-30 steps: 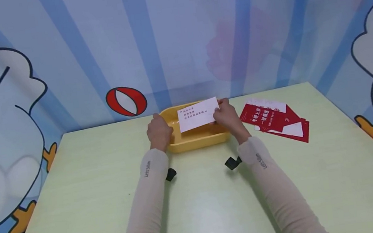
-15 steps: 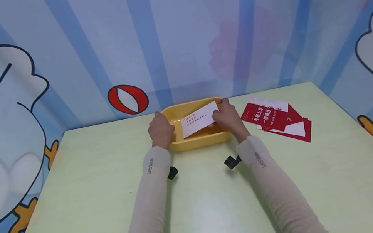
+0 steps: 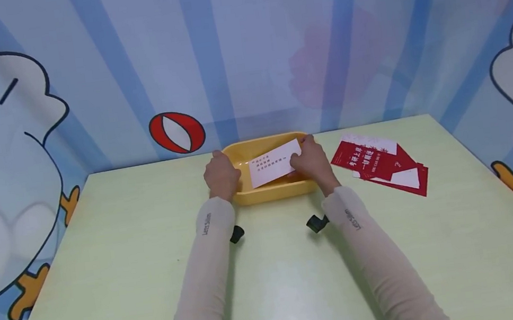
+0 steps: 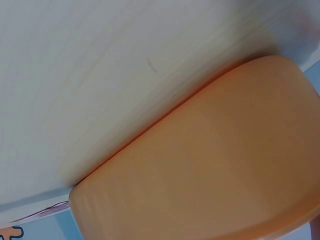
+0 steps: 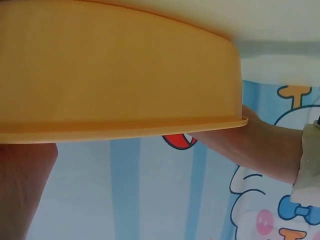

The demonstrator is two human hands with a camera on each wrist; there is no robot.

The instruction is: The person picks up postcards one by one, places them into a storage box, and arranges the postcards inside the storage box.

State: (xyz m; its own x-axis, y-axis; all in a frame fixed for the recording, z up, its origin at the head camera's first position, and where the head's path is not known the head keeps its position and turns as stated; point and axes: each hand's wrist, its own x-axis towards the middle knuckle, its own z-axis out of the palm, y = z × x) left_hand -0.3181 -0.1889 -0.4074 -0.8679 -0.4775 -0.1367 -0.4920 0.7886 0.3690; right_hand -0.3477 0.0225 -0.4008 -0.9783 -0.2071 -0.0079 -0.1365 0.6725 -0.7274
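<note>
In the head view a yellow plastic bin stands at the back of the table. My left hand grips its left end, fingers over the rim. A white card with several lines of dark print lies slanted over the bin's opening, its lower left corner inside. The right hand is at the bin's right end, thumb pressed on the card's right edge and pinching it. The left wrist view is filled by the bin's outer wall. In the right wrist view the bin's side wall hides most of the fingers.
Right of the bin lies a loose, overlapping pile of red and white cards. The pale table meets a blue striped backdrop close behind the bin. A black wrist camera hangs under the right sleeve.
The right hand has lowered the white card towards the bin's inside, and its left end has dropped. The left hand stays on the bin's left end.
</note>
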